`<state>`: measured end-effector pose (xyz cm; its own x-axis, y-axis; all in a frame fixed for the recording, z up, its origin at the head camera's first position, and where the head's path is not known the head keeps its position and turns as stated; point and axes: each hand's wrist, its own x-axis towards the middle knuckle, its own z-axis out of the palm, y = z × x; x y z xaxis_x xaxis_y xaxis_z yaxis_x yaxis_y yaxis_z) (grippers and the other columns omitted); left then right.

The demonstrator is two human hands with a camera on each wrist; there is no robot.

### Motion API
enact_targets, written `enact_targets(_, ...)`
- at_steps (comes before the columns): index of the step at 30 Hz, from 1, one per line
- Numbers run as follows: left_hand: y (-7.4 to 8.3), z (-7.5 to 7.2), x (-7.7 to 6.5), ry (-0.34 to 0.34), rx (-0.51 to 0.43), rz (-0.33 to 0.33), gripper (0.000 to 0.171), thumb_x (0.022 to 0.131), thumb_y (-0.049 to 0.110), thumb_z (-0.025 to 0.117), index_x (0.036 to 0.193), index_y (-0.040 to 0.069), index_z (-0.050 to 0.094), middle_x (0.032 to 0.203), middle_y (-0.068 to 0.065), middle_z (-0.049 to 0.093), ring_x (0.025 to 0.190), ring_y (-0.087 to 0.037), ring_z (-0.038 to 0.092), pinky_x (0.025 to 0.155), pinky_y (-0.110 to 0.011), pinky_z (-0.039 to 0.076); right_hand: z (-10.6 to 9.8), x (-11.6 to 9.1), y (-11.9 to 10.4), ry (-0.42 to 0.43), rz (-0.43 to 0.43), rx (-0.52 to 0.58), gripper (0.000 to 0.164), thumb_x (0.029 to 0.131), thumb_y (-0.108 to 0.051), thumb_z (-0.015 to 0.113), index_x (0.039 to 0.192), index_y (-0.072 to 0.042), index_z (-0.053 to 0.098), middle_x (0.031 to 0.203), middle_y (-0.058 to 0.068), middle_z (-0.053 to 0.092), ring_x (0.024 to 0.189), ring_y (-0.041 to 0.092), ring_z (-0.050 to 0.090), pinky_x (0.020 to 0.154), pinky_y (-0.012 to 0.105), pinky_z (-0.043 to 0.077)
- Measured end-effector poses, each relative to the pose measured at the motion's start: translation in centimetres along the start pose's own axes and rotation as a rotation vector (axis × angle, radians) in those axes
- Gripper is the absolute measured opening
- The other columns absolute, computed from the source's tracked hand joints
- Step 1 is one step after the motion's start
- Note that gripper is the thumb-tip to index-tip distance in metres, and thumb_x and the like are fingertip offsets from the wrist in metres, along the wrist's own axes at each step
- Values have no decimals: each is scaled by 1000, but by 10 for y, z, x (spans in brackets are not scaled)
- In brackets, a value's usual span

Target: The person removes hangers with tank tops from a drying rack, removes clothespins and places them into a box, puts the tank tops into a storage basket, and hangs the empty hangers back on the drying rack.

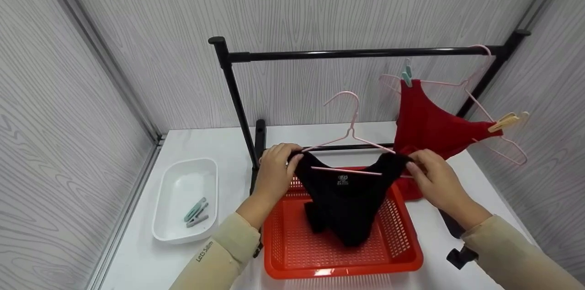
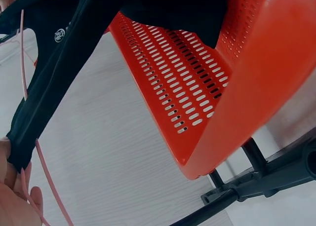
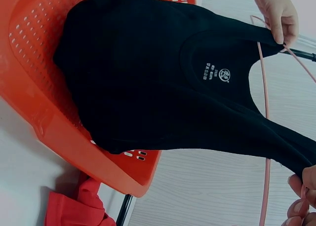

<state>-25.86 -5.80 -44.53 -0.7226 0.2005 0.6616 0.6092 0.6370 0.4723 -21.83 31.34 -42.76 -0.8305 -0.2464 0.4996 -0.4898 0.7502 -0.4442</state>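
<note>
A black tank top point(image 1: 349, 207) hangs over the pink wire hanger point(image 1: 352, 125), its straps over the hanger's two shoulders and the bottom bar crossing the neckline. My left hand point(image 1: 274, 169) pinches one strap at the hanger's end; my right hand point(image 1: 436, 180) pinches the other. A printed white label point(image 3: 223, 75) shows inside the neckline in the right wrist view. The body droops into a red plastic basket point(image 1: 343, 269). In the left wrist view the strap point(image 2: 29, 132) is stretched taut from the fingers point(image 2: 11, 176).
A black rack's rail point(image 1: 320, 55) runs behind. On its right hangs a pink hanger point(image 1: 475, 91) with a red garment point(image 1: 434, 125), held by a green clothespin point(image 1: 406, 74) and a yellow clothespin point(image 1: 505, 121). A white tray point(image 1: 183, 173) at left holds several clothespins point(image 1: 196, 212).
</note>
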Motion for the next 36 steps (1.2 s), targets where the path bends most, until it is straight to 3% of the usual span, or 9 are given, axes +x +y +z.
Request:
enact_targets(12, -8, -4, -5, 56, -77, 49, 9, 95, 14, 69, 102, 9, 69, 99, -1, 70, 95, -18, 65, 88, -38, 50, -3, -2, -3, -4, 4, 4, 7, 96, 0, 63, 99, -6, 66, 90, -1, 61, 81, 10, 53, 72, 21, 46)
enact_targets(20, -12, -10, -7, 108, -62, 67, 8, 93, 11, 70, 101, 10, 70, 97, 0, 69, 96, -18, 64, 91, -33, 50, -3, -2, -8, -5, 3, 19, 7, 97, -2, 62, 100, -7, 66, 91, -2, 62, 80, 10, 53, 73, 17, 46)
enact_targets(28, -26, -23, -6, 235, -63, -21, 7, 93, 7, 70, 100, 8, 70, 95, -3, 68, 91, -18, 61, 80, -33, 51, -9, -2, -3, 15, 13, -20, 6, 96, -1, 62, 100, -4, 66, 92, 2, 62, 85, 10, 55, 74, 22, 44)
enact_targets(36, -40, -27, -11, 257, -69, -62, 8, 94, 7, 69, 102, 8, 70, 93, -2, 67, 84, -16, 58, 74, -32, 50, -10, -1, -5, 18, 7, -25, 6, 96, 0, 62, 101, -3, 65, 92, 2, 62, 86, 10, 54, 76, 22, 43)
